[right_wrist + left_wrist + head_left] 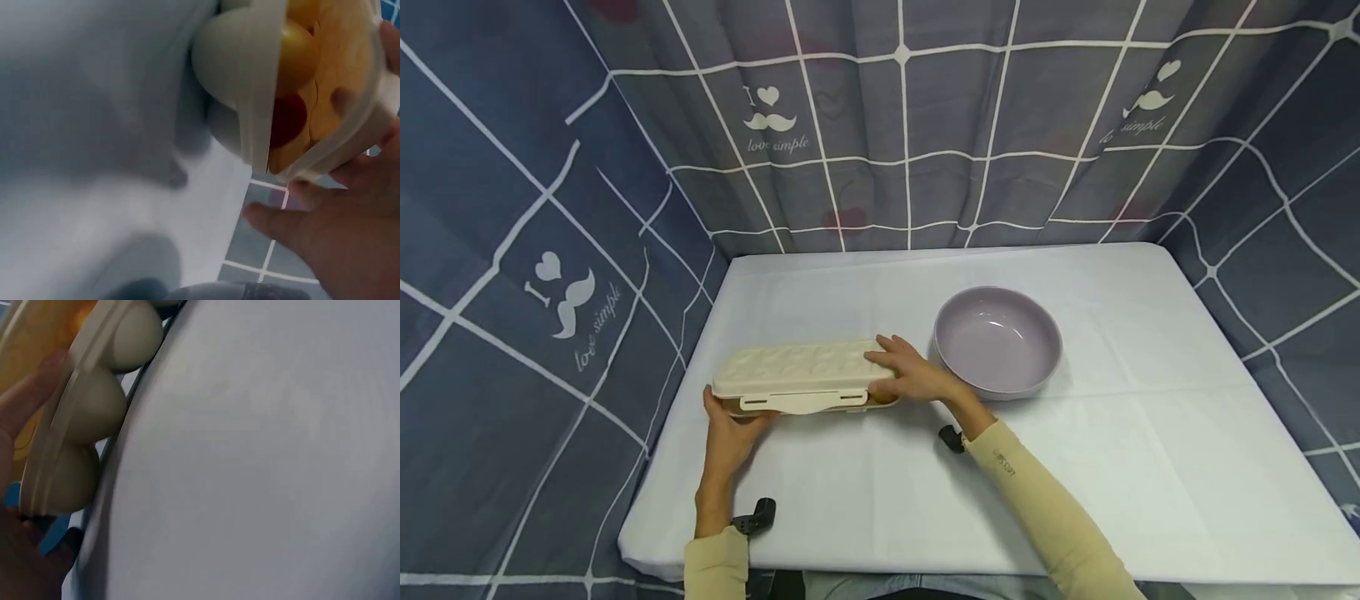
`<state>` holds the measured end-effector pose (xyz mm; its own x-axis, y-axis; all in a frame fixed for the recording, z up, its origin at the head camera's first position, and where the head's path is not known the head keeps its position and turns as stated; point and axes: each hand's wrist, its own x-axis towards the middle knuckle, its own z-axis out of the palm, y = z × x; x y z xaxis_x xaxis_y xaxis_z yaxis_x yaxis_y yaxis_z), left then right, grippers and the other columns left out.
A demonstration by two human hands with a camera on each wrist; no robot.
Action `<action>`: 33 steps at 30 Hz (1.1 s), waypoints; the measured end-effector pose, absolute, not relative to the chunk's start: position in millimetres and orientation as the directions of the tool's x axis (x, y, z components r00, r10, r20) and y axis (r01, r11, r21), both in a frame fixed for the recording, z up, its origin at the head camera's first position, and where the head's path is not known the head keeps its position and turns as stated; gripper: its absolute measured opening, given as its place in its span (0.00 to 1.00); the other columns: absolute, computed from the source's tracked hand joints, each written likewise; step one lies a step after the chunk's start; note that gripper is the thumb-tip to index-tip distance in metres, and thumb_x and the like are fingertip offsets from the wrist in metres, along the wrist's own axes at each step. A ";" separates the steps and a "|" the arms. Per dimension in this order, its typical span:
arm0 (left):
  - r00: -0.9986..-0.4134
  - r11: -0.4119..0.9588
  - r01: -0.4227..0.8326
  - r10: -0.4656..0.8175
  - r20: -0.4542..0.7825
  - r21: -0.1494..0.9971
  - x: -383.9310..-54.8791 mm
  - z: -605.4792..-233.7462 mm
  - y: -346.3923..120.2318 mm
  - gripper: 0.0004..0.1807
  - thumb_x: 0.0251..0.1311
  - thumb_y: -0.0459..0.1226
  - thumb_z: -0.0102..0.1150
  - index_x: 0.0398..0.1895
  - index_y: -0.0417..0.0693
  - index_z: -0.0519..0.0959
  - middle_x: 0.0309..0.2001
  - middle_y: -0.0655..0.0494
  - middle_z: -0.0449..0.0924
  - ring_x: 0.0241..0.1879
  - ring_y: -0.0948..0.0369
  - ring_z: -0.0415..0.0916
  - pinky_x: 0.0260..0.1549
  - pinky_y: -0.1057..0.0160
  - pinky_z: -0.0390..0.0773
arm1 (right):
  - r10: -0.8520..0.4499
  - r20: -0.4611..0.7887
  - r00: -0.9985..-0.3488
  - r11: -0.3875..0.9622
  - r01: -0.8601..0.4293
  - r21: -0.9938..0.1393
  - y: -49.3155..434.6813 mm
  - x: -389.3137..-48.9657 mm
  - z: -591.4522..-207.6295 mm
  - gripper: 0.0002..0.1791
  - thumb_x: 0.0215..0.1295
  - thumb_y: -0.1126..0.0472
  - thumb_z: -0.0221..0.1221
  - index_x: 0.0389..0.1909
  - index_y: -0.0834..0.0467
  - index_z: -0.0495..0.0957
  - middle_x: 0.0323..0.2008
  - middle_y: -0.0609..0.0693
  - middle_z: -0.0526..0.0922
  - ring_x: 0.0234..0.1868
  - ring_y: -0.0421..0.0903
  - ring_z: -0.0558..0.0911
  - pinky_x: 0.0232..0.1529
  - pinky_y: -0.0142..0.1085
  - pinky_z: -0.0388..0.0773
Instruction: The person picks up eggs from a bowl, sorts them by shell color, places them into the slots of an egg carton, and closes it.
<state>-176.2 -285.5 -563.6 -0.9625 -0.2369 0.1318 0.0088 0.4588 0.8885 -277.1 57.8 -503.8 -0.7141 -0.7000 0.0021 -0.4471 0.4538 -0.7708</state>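
Note:
A cream egg storage box (805,367) with a bumpy lid and a front latch handle (802,402) lies left of the table's middle. Its lid stands slightly raised from the base. Through the gap, the right wrist view shows a yellow-orange rounded item (299,55) and a dark red one (289,119), their kind unclear. My left hand (728,437) grips the box's left end, its thumb (37,387) at the rim. My right hand (917,375) touches the lid's right end with spread fingers; its thumb (275,224) is stretched out.
A round lilac bowl (997,342) stands just right of my right hand, its visible inside bare. White cloth covers the table (1075,492). Grey checked curtains (865,125) hang behind it and along both sides.

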 end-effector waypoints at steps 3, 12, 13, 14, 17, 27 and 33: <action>-0.976 0.487 -0.007 -0.194 0.101 0.873 -174.1 -561.3 -283.9 0.77 0.47 0.35 0.78 0.74 0.53 0.15 0.75 0.36 0.45 0.74 0.42 0.44 0.68 0.39 0.47 | -0.702 -0.041 -0.711 0.556 -0.511 -0.655 60.3 -266.4 -501.9 0.37 0.68 0.50 0.61 0.73 0.59 0.63 0.76 0.65 0.46 0.75 0.67 0.40 0.70 0.63 0.41; -0.991 0.850 0.027 -0.047 0.126 0.527 -157.8 -528.4 -284.1 0.61 0.46 0.39 0.78 0.76 0.32 0.46 0.76 0.30 0.33 0.73 0.33 0.32 0.63 0.28 0.43 | -0.678 -0.154 -0.718 0.688 -0.549 -0.475 37.7 -246.2 -492.3 0.39 0.63 0.41 0.63 0.66 0.57 0.61 0.76 0.67 0.39 0.77 0.60 0.37 0.70 0.62 0.46; -0.992 0.871 0.053 -0.009 0.124 0.488 -159.1 -524.5 -281.9 0.58 0.47 0.40 0.78 0.75 0.31 0.51 0.75 0.29 0.37 0.73 0.33 0.34 0.63 0.28 0.42 | -0.670 -0.133 -0.731 0.704 -0.567 -0.427 35.6 -243.9 -494.5 0.37 0.63 0.39 0.62 0.63 0.57 0.62 0.76 0.68 0.41 0.77 0.61 0.39 0.69 0.62 0.49; -0.993 0.891 0.074 0.026 0.113 0.449 -160.6 -520.9 -279.9 0.55 0.48 0.41 0.77 0.74 0.31 0.54 0.75 0.28 0.40 0.73 0.33 0.36 0.63 0.28 0.41 | -0.659 -0.112 -0.744 0.722 -0.584 -0.370 33.1 -241.4 -497.4 0.37 0.63 0.37 0.61 0.61 0.57 0.62 0.75 0.69 0.43 0.76 0.62 0.41 0.68 0.63 0.52; -0.993 0.927 0.111 0.095 0.064 0.358 -165.5 -510.5 -273.4 0.49 0.50 0.43 0.75 0.71 0.29 0.60 0.72 0.27 0.49 0.72 0.34 0.41 0.63 0.28 0.40 | -0.628 -0.039 -0.777 0.773 -0.618 -0.145 24.9 -232.2 -507.6 0.40 0.63 0.31 0.57 0.60 0.58 0.63 0.73 0.71 0.48 0.75 0.66 0.48 0.65 0.62 0.61; -0.986 0.967 0.154 0.138 0.092 0.202 -175.4 -506.5 -260.4 0.41 0.48 0.35 0.77 0.60 0.19 0.67 0.63 0.18 0.61 0.66 0.31 0.55 0.59 0.36 0.64 | -0.632 0.158 -0.758 0.765 -0.580 0.280 17.6 -219.6 -533.7 0.44 0.67 0.30 0.50 0.74 0.56 0.61 0.69 0.72 0.60 0.70 0.66 0.61 0.59 0.54 0.72; -0.978 0.973 0.155 0.127 0.164 0.171 -176.3 -516.0 -262.1 0.44 0.46 0.37 0.78 0.61 0.19 0.67 0.62 0.18 0.61 0.66 0.31 0.56 0.56 0.36 0.68 | -0.693 0.227 -0.684 0.683 -0.522 0.511 13.9 -219.5 -535.2 0.42 0.68 0.29 0.45 0.66 0.61 0.70 0.64 0.65 0.72 0.64 0.61 0.73 0.51 0.49 0.79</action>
<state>-176.3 -262.1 -516.0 -0.9783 0.1272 0.1637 0.1552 0.9729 0.1714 -219.5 13.9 -535.2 -0.6841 -0.6933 0.2267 -0.5223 0.6825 0.5113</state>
